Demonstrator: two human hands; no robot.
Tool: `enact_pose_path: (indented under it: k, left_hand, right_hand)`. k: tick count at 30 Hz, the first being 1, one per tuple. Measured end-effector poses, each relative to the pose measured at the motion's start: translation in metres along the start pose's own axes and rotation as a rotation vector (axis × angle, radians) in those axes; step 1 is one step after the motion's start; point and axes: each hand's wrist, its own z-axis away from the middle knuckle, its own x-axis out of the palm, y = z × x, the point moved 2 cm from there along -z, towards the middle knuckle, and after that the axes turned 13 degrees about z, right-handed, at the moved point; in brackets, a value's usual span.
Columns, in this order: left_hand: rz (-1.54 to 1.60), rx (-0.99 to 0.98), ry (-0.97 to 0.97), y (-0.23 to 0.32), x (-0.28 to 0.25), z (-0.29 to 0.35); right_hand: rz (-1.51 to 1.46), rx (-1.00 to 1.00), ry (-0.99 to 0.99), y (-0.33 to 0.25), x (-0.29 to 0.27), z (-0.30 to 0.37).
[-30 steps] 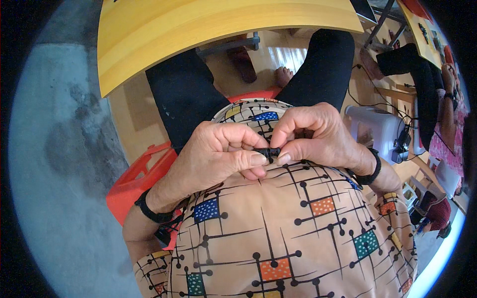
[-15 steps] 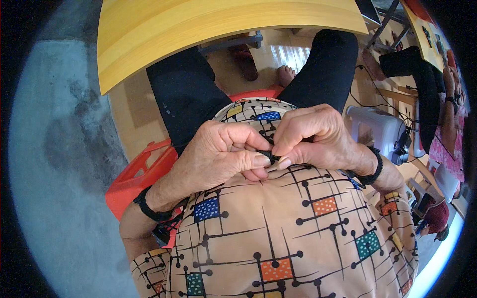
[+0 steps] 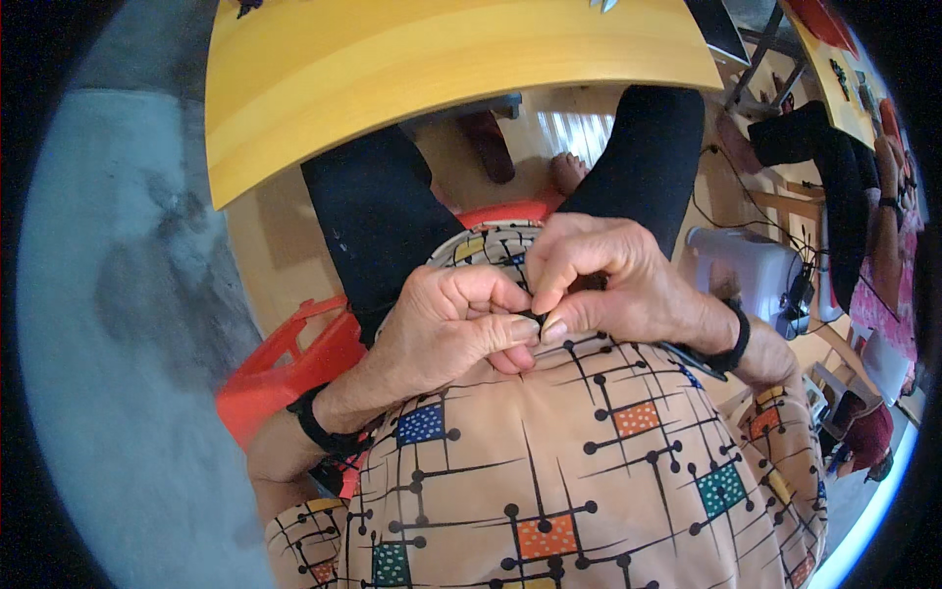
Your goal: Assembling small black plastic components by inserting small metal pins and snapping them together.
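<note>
Close in front of my patterned shirt (image 3: pixel 520 442), my two hands meet at the fingertips. Thumb and fingers of my left hand (image 3: pixel 453 319) are closed in a pinch on a small black piece (image 3: pixel 537 317). From the other side my right hand (image 3: pixel 613 280) pinches at the same piece, its thumb and forefinger pressed together. Most of the piece is covered by the fingers, so its kind cannot be made out. Black bands circle both wrists.
A yellow wooden table (image 3: pixel 442 54) stands ahead, its curved-looking edge above my knees. A red plastic stool (image 3: pixel 285 368) shows at the left. To the right are a pale plastic stool (image 3: pixel 746 260), dark cables and another person's arm (image 3: pixel 886 216) beside a second table.
The whole view has tilted slightly, so the table sits lower and shows small items on top. My hands keep their pinch, with the right fingers shifted slightly left.
</note>
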Motion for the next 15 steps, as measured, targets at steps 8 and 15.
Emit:
enact_pose_path:
  k: [8, 15]
  left_hand:
    - [-0.089, -0.049, 0.092, 0.006, 0.008, 0.005]
    - [-0.19, 0.024, 0.105, 0.007, 0.013, 0.008]
  right_hand:
    - [0.283, -0.027, 0.081, -0.025, 0.002, 0.01]
    - [0.372, -0.08, 0.08, -0.027, 0.005, 0.014]
